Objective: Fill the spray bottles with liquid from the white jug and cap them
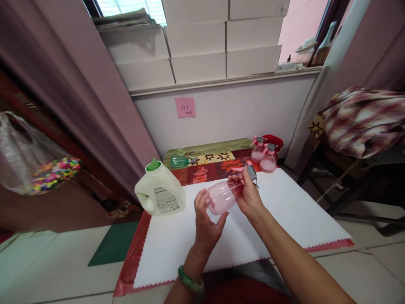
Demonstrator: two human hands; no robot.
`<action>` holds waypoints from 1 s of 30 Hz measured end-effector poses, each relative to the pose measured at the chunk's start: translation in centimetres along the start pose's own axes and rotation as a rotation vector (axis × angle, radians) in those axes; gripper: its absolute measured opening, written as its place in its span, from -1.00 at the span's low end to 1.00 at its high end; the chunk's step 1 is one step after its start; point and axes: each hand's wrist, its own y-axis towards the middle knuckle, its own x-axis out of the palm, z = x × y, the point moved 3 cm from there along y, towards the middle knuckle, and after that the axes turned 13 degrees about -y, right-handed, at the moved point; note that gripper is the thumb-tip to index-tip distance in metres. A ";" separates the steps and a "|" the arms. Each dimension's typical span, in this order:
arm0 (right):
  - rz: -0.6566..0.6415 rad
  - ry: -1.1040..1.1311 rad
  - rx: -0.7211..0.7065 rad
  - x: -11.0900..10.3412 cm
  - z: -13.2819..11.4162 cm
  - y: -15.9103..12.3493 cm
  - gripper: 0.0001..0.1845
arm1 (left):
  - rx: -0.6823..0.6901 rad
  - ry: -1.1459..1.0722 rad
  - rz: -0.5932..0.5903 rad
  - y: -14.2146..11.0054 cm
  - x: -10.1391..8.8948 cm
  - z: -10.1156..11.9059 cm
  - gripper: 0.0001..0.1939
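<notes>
A clear pink spray bottle [221, 196] lies tilted on its side in the air above the white mat, its grey and pink trigger head [251, 171] pointing up and right. My right hand [248, 194] is wrapped round its neck just below the head. At the base end, my left hand [207, 219] supports the bottle with its fingers against the bottom, thumb below. Left of my hands stands a large pale-green jug [166, 192] with a handle, a printed label and an open green-rimmed mouth.
Two pink spray bottles [268, 162] with pinkish contents stand at the table's back right, beside a red object [274, 141]. A green spray bottle [179, 161] lies at the back left. The white mat [291, 215] covers the front of the low table. A draped plaid cloth [363, 118] is at right.
</notes>
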 end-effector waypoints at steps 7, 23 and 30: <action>-0.128 -0.038 0.051 0.4 -0.5 -0.9 -0.48 | -0.596 -0.423 0.091 0.8 -0.1 0.4 -0.31; 0.021 -0.026 -0.024 -0.3 -0.4 -0.2 -0.42 | -0.648 -0.500 0.039 -1.1 0.8 -1.4 -0.09; 0.005 -0.174 -0.016 -1.1 -0.2 -0.2 -0.44 | -0.213 0.104 -0.085 -1.1 0.4 -0.6 -0.20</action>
